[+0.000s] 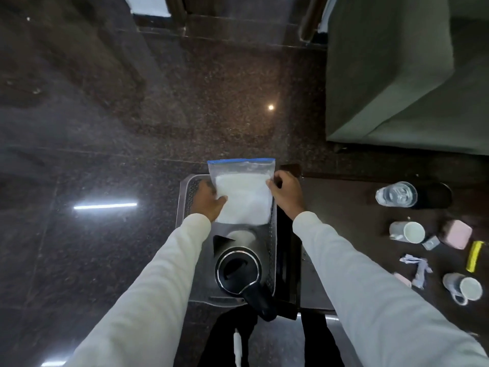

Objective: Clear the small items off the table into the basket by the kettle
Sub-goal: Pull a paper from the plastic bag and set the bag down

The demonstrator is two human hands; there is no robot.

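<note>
Obstacle nearside of both grips: kettle (239, 268), filling tray (185, 207) width. Bag (242, 197) between hands. Open room: left of left hand (209, 198); beyond bag top.

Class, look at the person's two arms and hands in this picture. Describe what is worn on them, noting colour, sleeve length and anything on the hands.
Both arms wear long, plain off-white sleeves that end at the wrists. The left hand and right hand are bare: no gloves, and no rings, watch or bracelets can be seen. The sleeves carry no visible markings or logos.

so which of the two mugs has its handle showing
The near mug, closest to the person: its handle loops out at the lower left. The far mug, beside the pink box, shows none.
</note>
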